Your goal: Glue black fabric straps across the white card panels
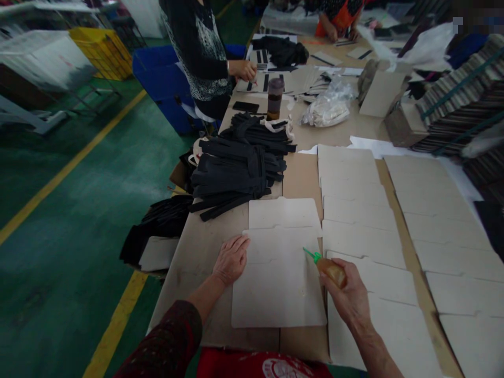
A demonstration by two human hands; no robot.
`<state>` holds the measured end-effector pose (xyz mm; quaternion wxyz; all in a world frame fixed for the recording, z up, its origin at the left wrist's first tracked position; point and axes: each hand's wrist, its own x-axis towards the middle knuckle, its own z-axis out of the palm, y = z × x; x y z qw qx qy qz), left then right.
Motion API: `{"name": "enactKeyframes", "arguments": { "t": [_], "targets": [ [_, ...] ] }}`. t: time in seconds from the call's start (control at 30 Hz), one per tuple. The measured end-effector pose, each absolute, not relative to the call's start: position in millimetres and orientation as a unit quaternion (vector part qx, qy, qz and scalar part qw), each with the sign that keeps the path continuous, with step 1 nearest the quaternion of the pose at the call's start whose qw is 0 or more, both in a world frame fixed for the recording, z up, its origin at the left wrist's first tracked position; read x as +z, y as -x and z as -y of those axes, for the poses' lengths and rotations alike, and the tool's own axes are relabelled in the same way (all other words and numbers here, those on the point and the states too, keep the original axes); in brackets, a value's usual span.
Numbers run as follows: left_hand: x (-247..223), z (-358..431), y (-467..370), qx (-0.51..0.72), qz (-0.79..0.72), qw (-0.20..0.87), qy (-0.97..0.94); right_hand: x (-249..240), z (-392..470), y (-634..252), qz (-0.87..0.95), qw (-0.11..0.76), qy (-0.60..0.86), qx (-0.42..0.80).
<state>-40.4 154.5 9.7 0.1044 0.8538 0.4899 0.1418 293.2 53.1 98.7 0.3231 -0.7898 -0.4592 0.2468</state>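
A red garment (263, 365) is showing at the bottom edge, closest to the lens, and just above it the near rim of the desk (189, 283) is running across the view. The left hand (231, 260), coming out of a dark patterned sleeve (169, 341), is lying flat and released, its fingers spread, pressing on the left edge of the pale card sheet (277, 286) that is lying on the desk in front of the person. The right hand (348, 294) is clenched around a small amber glue bottle (331, 269), and the bottle's green nozzle (311, 255) is pointing up and left, hovering over the right edge of that same sheet; whether the tip is touching the card cannot be told.

A second card sheet (284, 212) is lying just beyond the first, partly under it. To the right, two rows of overlapping card sheets (354, 210) are running away from the camera along the desk. A heap of black strips (236, 168) is sitting beyond the near sheets, towards the left edge of the desk, and more black pieces are hanging over that edge. Farther off, a dark drinking bottle (274, 97) is standing upright beside a black phone (245, 106), and a clear plastic bag (328, 107) is lying near them. A co-worker in a black-and-white top (200, 52) is standing at the left side of the desk with one hand on the papers there.
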Motion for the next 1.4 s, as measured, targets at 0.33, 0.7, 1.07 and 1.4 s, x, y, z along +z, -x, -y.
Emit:
{"name": "enactKeyframes", "arguments": {
  "t": [0.33,0.7,1.07,1.4],
  "targets": [
    [11,-155,41,0.137,-0.489,0.105,-0.855,111,-48,-302,0.511,0.260,0.780,0.250],
    [18,-154,40,0.127,-0.486,0.098,-0.859,90,-64,-286,0.271,0.442,0.767,0.378],
    [18,-155,42,0.094,-0.480,0.110,-0.865,89,-136,-314,0.333,0.446,0.770,0.312],
    [21,-155,41,0.097,-0.483,0.121,-0.862,80,-159,-323,0.507,0.350,0.753,0.231]
  ]
}}
